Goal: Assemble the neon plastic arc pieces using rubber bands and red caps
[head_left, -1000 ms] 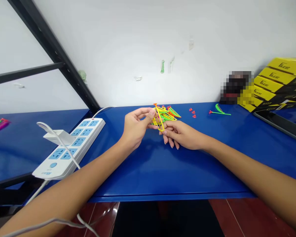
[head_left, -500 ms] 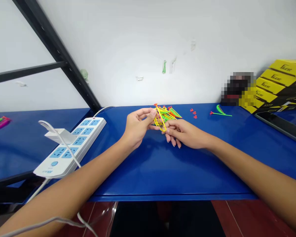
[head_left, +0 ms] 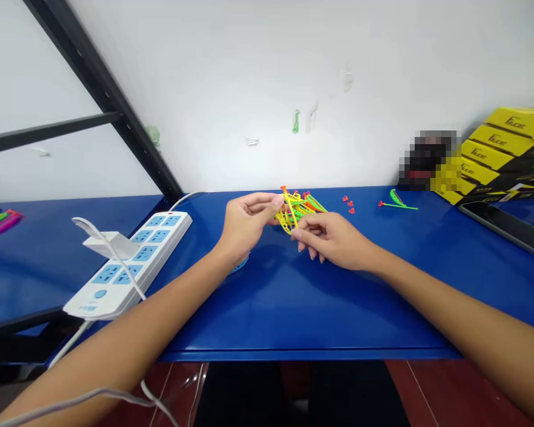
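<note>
In the head view, the yellow plastic piece [head_left: 292,212] is at the centre of the frame, the left hand [head_left: 244,224] pinching it between thumb and curled fingers; the right hand [head_left: 331,240] has thumb and forefinger pressed together on its lower end. Just behind lies a colourful pile [head_left: 317,204]; small red pieces [head_left: 350,203] sit right of centre, a white power strip [head_left: 160,261] at left

Toward eight o'clock of the view's centre, a white power strip [head_left: 148,251] is lying with a white plug [head_left: 123,244] sitting in it. A black metal frame [head_left: 80,56] is slanting at ten, yellow-and-black boxes [head_left: 493,143] are standing stacked past two, and a dark phone [head_left: 507,229] is resting at three.
</note>
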A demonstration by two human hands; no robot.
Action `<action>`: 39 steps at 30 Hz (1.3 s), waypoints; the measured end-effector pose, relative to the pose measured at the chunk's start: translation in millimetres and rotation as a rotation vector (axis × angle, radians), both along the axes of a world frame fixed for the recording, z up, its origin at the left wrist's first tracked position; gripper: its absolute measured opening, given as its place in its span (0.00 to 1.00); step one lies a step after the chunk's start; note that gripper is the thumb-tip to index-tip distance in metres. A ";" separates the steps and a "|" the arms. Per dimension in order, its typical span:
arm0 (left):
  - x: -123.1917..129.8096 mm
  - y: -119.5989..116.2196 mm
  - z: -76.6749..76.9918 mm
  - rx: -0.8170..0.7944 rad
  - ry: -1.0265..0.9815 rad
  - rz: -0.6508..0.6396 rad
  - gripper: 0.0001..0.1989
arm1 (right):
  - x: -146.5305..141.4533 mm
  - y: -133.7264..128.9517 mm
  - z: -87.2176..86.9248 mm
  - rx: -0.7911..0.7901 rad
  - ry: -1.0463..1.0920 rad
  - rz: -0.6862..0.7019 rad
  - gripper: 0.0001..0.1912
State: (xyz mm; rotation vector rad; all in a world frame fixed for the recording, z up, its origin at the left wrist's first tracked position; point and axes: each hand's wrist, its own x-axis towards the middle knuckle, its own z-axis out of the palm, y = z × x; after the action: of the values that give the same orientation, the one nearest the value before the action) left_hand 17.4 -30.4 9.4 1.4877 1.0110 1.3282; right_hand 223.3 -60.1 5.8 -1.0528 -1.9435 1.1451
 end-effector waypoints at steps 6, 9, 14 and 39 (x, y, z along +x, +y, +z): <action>-38.0 9.2 45.8 0.297 0.908 0.167 0.24 | 18.1 21.2 2.2 0.099 0.031 -0.218 0.20; -63.0 11.7 63.6 -0.073 1.332 -0.285 0.22 | 26.6 33.5 0.4 0.118 -0.024 -0.274 0.20; -74.4 16.0 55.0 -0.341 1.491 -0.423 0.25 | 33.9 43.7 -4.3 0.207 -0.270 -0.331 0.20; -11.8 -3.3 7.9 0.045 0.523 -0.450 0.20 | 54.5 41.2 4.0 0.123 -0.410 -0.035 0.18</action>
State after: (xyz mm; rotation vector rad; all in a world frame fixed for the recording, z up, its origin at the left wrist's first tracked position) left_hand 5.6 -33.7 17.4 2.0106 0.8828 0.6585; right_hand 277.8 -18.9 9.9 -1.3264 -2.2636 0.8227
